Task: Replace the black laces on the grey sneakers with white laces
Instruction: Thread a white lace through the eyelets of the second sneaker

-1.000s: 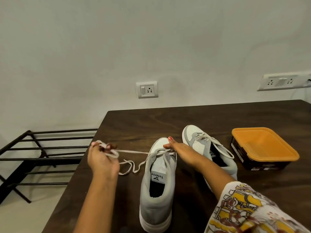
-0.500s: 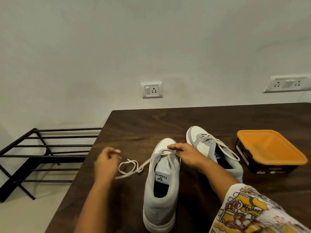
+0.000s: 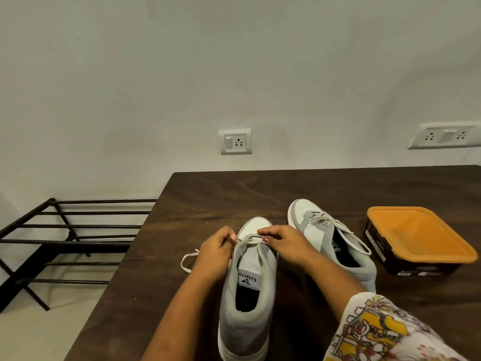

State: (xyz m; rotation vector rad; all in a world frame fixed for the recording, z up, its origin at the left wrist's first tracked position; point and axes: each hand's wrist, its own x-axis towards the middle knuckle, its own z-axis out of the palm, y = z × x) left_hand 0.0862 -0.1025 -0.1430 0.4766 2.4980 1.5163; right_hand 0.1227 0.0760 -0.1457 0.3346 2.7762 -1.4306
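Fingers (image 3: 229, 237) of left hand (image 3: 213, 256) and right hand (image 3: 286, 243) pinch white lace (image 3: 189, 256) on "Velarro"-tagged sneaker (image 3: 247, 329).

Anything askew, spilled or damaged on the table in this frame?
Nothing spilled or damaged. The far sneaker sits angled to the near sneaker, and a loose loop of white lace trails on the table beside the left hand, which pinches it. Both fit mid-lacing.

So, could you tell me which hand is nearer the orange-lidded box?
Right. The right hand is left of the orange-lidded box, beyond the far sneaker; the left hand is farther left.
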